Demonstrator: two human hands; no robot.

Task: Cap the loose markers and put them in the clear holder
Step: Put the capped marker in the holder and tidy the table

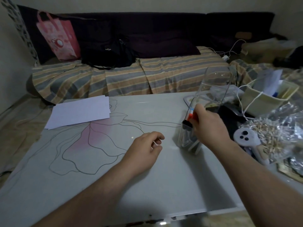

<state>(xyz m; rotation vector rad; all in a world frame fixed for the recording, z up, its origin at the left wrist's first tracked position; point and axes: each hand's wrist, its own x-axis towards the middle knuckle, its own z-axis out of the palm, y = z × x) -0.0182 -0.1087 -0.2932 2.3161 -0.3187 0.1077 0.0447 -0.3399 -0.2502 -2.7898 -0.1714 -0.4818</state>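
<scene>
Right hand (207, 126) grips red marker (191, 115) entering clear holder (190, 136); left hand (144, 149) loosely curled, empty; no loose markers visible.

paper stack (80, 111), pink bag (57, 36) — striped sofa (124, 77)

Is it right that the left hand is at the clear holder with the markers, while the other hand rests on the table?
Not quite: the hands are swapped. In the head view the right hand is at the clear holder with the markers, while the left hand rests empty on the table.
</scene>
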